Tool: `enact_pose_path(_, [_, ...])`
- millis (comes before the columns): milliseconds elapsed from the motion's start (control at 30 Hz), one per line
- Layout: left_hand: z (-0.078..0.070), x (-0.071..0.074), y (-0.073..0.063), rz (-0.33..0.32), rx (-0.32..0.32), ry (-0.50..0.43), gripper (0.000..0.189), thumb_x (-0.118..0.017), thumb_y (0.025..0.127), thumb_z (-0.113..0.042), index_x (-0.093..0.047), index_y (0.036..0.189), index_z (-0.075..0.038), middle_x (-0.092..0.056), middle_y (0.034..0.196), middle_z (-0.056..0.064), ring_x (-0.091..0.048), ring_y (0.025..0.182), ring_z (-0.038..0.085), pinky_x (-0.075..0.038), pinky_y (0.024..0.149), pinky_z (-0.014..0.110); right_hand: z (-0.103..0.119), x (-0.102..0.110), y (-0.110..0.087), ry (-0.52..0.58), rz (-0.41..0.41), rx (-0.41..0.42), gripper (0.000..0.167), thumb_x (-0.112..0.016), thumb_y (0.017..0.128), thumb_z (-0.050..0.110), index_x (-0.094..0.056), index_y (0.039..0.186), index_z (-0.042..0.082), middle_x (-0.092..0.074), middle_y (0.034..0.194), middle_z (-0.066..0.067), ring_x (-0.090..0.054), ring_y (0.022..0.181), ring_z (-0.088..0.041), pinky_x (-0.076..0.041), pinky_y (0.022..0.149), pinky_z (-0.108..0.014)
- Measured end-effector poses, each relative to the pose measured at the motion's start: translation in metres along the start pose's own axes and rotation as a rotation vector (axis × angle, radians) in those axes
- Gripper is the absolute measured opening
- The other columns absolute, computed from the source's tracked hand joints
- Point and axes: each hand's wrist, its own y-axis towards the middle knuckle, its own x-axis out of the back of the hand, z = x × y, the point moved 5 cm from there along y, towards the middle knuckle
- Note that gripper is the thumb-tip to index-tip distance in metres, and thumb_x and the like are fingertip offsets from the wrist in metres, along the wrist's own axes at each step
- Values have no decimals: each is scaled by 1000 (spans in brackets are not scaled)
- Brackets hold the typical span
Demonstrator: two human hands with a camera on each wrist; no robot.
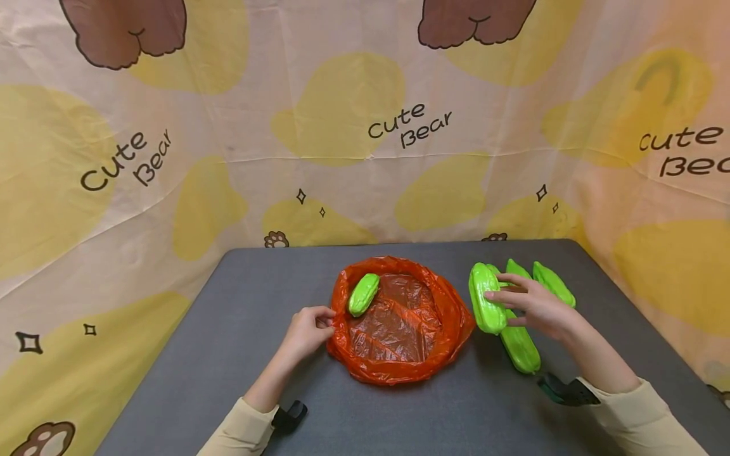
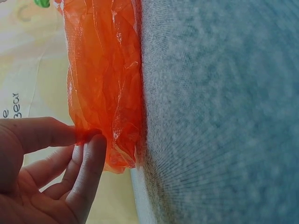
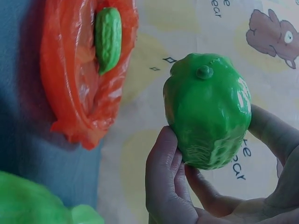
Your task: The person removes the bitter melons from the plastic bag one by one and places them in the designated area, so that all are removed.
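An orange-red plastic bag (image 1: 393, 373) stands with its mouth spread wide on the table. My left hand (image 1: 308, 330) pinches the left side of its rim between thumb and fingers, as the left wrist view (image 2: 51, 172) also shows. One glossy green bitter melon (image 1: 364, 295) lies inside, against the bag's left wall. To the right of the bag, my right hand (image 1: 533, 307) grips another bitter melon (image 3: 208, 112) between thumb and fingers, held up off the table. Several more bitter melons (image 1: 521, 348) lie beneath and behind that hand, partly hidden by it.
The dark grey table (image 1: 274, 278) reaches back to a hanging cloth (image 1: 365, 126) printed with bears and lettering. One bitter melon (image 1: 554, 284) lies at the far right of the group. Both wrists wear dark straps.
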Motion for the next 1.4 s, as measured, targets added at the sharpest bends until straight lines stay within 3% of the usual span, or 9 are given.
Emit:
enact_pose_path(333, [2,0,1,0,6,2,21,-67,73,0,-71,94,-2,-68,76,3,-59,64,9,-49,59,24,-8,12,-8,-56,-20,-16,85,-56,93,35,-4,150,-2,-20,150,-32,-23,136,-48,-41,98,-56])
enact_pose_path(1400, [1,1,0,0,11,-1,20,-68,74,1,-71,93,-2,-68,77,4,-59,66,10,-48,60,24,-49,53,-34,-172,-48,-131,86,-51,95,40,-1,149,-6,-7,150,-36,-19,134,-56,-47,91,-51])
